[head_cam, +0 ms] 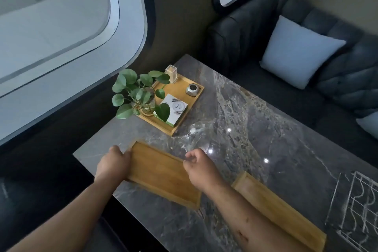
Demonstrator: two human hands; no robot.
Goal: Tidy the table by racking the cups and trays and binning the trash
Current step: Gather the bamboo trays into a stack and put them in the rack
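A long wooden tray [161, 174] lies at the near left of the grey marble table [266, 129]. My left hand [113, 162] grips its left edge. My right hand [197, 166] holds its right edge with the fingers curled over the rim. A second wooden tray [280, 210] lies to the right, partly under my right forearm. A white wire rack [356, 208] stands at the table's right edge, cut off by the frame.
A larger wooden tray [184, 86] at the back left holds a potted plant [141, 92], a white box [170, 109], a small metal object [192, 89] and a clear holder [171, 73]. A dark sofa [337, 92] with a pale cushion [298, 51] runs behind the table.
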